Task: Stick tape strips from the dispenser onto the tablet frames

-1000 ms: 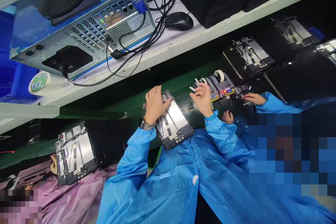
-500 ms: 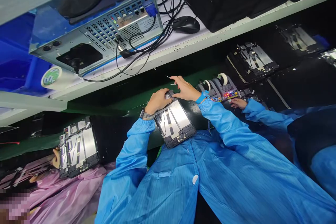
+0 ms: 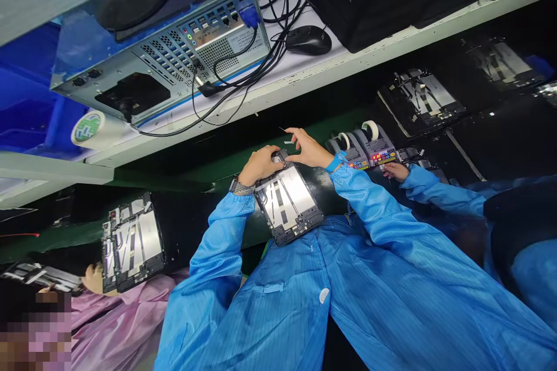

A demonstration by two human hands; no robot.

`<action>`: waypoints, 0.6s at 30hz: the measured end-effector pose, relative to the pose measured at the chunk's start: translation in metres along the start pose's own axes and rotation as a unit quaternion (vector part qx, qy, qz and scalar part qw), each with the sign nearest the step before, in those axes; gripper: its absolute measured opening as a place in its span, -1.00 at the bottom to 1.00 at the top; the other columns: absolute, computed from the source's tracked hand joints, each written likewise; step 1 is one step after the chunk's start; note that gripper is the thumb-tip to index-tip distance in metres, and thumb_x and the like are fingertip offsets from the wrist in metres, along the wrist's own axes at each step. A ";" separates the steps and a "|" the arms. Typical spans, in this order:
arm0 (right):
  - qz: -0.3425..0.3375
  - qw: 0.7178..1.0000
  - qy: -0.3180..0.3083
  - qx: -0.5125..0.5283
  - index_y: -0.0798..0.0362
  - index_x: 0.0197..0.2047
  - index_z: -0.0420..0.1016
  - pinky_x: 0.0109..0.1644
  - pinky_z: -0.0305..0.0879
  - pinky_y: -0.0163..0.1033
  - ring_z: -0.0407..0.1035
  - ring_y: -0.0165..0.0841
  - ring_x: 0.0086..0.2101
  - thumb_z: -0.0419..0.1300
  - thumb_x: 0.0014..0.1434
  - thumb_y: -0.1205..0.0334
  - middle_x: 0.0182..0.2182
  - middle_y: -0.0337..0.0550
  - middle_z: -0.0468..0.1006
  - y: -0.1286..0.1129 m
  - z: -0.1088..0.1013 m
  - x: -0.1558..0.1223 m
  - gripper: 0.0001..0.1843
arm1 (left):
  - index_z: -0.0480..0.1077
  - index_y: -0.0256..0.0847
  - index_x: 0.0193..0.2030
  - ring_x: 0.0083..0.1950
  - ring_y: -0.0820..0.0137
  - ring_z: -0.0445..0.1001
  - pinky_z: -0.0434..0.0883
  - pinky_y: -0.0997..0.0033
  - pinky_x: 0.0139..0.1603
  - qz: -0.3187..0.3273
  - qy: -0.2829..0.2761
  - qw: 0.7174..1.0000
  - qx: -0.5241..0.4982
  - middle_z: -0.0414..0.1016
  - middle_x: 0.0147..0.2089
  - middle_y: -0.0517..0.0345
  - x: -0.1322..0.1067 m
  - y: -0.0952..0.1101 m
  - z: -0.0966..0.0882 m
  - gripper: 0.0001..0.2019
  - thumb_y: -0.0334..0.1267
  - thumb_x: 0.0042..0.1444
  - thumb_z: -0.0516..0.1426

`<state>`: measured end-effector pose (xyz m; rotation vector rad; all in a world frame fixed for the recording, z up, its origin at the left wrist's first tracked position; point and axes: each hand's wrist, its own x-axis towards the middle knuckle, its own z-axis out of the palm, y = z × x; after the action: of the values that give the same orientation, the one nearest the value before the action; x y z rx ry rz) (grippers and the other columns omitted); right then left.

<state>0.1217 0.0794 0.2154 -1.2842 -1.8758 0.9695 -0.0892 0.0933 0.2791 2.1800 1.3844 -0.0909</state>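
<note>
An opened tablet (image 3: 289,200), its inner boards and silver battery area showing, lies tilted between my forearms, its near edge at my blue smock. My left hand (image 3: 260,166) is closed round the tablet's upper left end, thumb on top. At the far right corner, my right hand (image 3: 310,149) rests its thumb by the tablet's edge, with the fingers raised and bent. A small white tape strip (image 3: 288,142) sits at those fingertips. Beside them shows a thin line too small to name.
Two tape dispensers (image 3: 368,148) stand to the right, where a co-worker's hand (image 3: 395,171) reaches. More opened tablets lie at right (image 3: 429,98) and left (image 3: 138,243), the latter near a person in pink. A shelf (image 3: 348,64) above carries a computer case (image 3: 174,52) and a mouse (image 3: 308,40).
My right fingers have turned slightly, and the white strip at them has shifted a little. My left hand has slid slightly left. The neighbour's things at left have moved a little.
</note>
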 end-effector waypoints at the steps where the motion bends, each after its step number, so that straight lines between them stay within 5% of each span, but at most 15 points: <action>1: 0.002 1.000 0.002 0.005 -0.09 0.39 0.16 -0.06 0.43 -0.07 0.34 -0.33 -0.27 0.45 0.06 0.23 0.00 -0.13 0.32 0.001 0.001 0.000 -0.10 | 0.42 -0.19 0.30 0.19 0.11 0.50 0.40 0.22 0.16 -0.002 -0.002 1.000 -0.003 0.53 0.22 -0.05 0.001 -0.001 0.000 -0.46 -0.09 0.20 0.23; 18: 0.016 0.999 0.014 0.030 -0.08 0.37 0.17 -0.09 0.41 -0.11 0.34 -0.33 -0.26 0.44 0.06 0.22 -0.04 -0.15 0.34 0.009 0.009 -0.001 -0.13 | 0.44 -0.14 0.28 0.16 0.09 0.51 0.38 0.17 0.19 -0.006 -0.036 0.999 0.008 0.52 0.23 -0.02 0.008 0.001 -0.006 -0.44 -0.02 0.16 0.24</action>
<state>0.1184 0.0788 0.2027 -1.2894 -1.7956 1.0113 -0.0862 0.1025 0.2816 2.1602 1.3619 -0.1843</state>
